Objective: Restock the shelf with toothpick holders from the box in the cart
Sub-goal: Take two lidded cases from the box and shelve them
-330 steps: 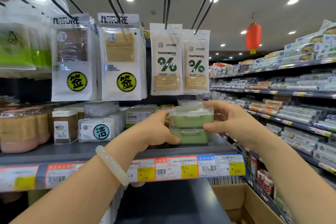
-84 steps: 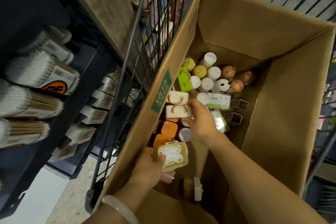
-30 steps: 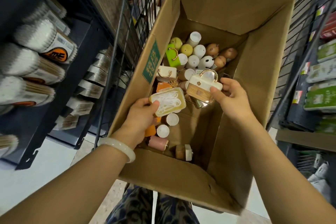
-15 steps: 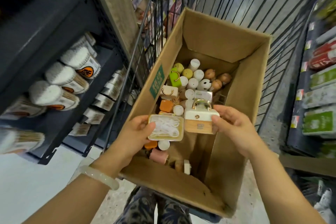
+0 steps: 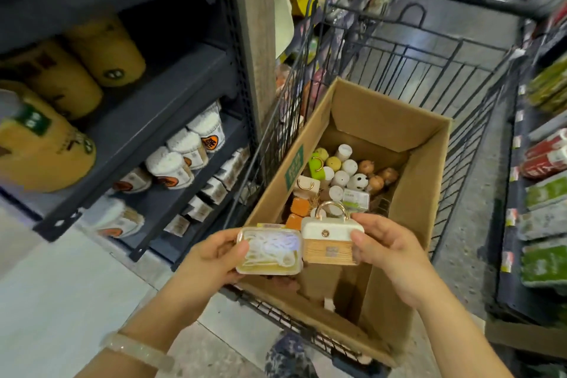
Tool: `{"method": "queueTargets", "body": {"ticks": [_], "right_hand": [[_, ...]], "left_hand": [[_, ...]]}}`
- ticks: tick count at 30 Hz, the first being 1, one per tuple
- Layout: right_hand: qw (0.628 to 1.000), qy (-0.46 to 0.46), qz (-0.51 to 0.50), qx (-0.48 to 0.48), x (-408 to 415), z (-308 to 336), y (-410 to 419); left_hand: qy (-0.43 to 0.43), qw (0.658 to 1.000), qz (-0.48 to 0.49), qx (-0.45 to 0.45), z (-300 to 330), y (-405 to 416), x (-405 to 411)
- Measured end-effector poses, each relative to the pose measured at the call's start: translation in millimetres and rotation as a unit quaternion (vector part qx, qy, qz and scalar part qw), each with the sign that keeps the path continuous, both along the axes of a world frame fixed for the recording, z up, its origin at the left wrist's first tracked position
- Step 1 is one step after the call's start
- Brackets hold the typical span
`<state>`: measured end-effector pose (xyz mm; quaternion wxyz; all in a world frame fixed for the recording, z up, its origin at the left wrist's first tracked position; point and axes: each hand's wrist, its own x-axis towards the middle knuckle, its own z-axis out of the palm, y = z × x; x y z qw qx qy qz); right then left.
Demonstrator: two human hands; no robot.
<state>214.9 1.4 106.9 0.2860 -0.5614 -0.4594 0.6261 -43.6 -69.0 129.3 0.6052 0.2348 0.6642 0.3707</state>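
My left hand (image 5: 211, 258) grips a flat clear-lidded yellow box (image 5: 270, 250) with white contents. Beside it, my right hand (image 5: 386, 250) holds a white-and-wood toothpick holder (image 5: 329, 241) with a gold ring handle. Both are held above the near end of the open cardboard box (image 5: 426, 181) in the wire cart (image 5: 429, 67). Several more holders lie in the box's far end: white cylinders (image 5: 342, 176), yellow-green ones (image 5: 333, 163), brown ones (image 5: 376, 182), a panda-shaped one (image 5: 359, 181) and orange ones (image 5: 297, 205).
A dark shelf unit (image 5: 171, 80) stands to the left, with cotton swab tubs (image 5: 190, 144) and yellow packs (image 5: 46, 144) on it. Another shelf of green and red packs (image 5: 543, 202) lines the right. The floor (image 5: 61, 285) is pale tile.
Both hands have lifted their items up out of the box and brought them side by side. The view has tilted up, showing more of the cart and shelves.
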Motion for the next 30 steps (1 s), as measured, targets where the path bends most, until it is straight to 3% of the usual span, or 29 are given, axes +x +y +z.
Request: {"method": "queueTargets", "body": {"ticks": [18,30], "right_hand": [[0.978,0.036,0.154,0.135,-120.5,114.2,-166.2],[0.947,0.094,0.175,0.252,-206.5,228.6,-201.5]], "left_hand": [[-0.016,0.979,0.159,0.123,94.7,-244.3,-92.7],[-0.002,0.945,0.199,0.261,193.1,-292.8,-161.1]]}}
